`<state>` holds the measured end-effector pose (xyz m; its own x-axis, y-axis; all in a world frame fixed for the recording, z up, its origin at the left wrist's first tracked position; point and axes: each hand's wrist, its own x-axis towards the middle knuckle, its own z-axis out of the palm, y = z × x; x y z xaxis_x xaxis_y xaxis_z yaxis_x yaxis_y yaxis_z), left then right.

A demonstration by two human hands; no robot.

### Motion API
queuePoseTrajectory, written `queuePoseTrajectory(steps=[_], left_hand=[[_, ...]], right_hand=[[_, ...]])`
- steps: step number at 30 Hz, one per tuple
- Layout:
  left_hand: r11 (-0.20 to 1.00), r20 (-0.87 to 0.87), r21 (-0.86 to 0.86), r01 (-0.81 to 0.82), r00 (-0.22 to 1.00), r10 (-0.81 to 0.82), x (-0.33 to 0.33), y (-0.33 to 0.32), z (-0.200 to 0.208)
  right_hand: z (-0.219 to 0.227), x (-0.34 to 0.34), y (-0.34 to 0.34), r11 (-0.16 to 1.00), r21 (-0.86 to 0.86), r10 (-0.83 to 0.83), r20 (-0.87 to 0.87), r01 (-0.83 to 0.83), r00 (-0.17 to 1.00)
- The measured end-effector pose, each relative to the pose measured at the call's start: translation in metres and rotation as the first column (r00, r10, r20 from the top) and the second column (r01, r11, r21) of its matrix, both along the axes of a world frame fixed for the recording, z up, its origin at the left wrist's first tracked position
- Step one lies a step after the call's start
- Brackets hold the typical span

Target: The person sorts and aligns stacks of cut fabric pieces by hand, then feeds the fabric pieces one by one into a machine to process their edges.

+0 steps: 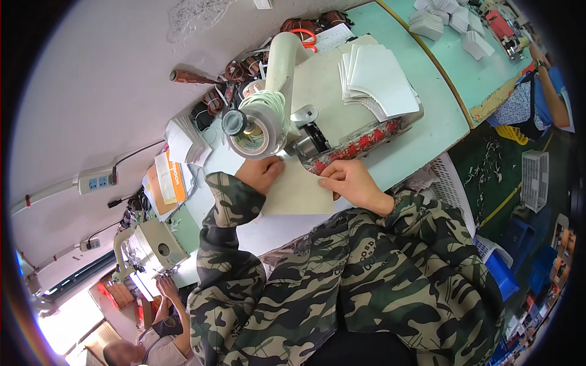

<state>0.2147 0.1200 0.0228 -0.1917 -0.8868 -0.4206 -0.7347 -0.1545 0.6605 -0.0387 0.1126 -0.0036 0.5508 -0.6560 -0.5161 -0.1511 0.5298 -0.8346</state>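
Note:
A cream-coloured sheet piece with curved edges (298, 194) lies flat at the front of a cream sewing-type machine (285, 58). Its far edge reaches the metal parts (314, 141) under the machine's head. My left hand (261, 175) is closed, its curled fingers holding the piece's far left part beside the head. At the right edge, my right hand (355, 185) pinches the same piece between thumb and fingers. A spool of pale green thread or tape (264, 122) partly covers the head. A stack of white cut pieces (379, 79) rests on the machine bed.
Another stack of white pieces (185, 140) stands left of the machine. Behind lie a wooden-handled tool (192, 77) and red-handled scissors (305, 38). Two co-workers sit nearby: one at a machine (152, 247) lower left, one upper right. A white crate (448, 183) is right of the table.

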Motion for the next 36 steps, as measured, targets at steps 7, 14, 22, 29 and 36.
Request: queuePoseTrajectory(steps=[7, 14, 22, 29, 36], left_hand=[[0.992, 0.144, -0.115, 0.044, 0.989, -0.027, 0.001, -0.007, -0.014], [0.970, 0.754, 0.206, 0.131, 0.610, -0.243, 0.069, 0.048, -0.070], [0.986, 0.673, -0.161, 0.040, 0.736, 0.081, 0.072, 0.099, -0.094], [0.979, 0.176, 0.189, -0.072, 0.984, 0.038, 0.064, 0.059, -0.006], [0.987, -0.298, 0.146, 0.064, 0.955, -0.017, 0.025, 0.010, 0.013]], right_hand=[[0.014, -0.050, -0.021, 0.996, -0.084, -0.022, 0.023, 0.024, 1.000], [0.069, -0.089, -0.098, 0.112, -0.972, -0.478, -0.236, -0.207, 0.846], [0.037, -0.043, -0.053, 0.302, -0.936, -0.195, -0.245, -0.180, 0.950], [0.039, -0.035, -0.039, 0.557, -0.816, -0.038, -0.212, -0.156, 0.976], [0.028, -0.015, -0.044, 0.633, -0.742, 0.062, -0.234, -0.219, 0.970]])
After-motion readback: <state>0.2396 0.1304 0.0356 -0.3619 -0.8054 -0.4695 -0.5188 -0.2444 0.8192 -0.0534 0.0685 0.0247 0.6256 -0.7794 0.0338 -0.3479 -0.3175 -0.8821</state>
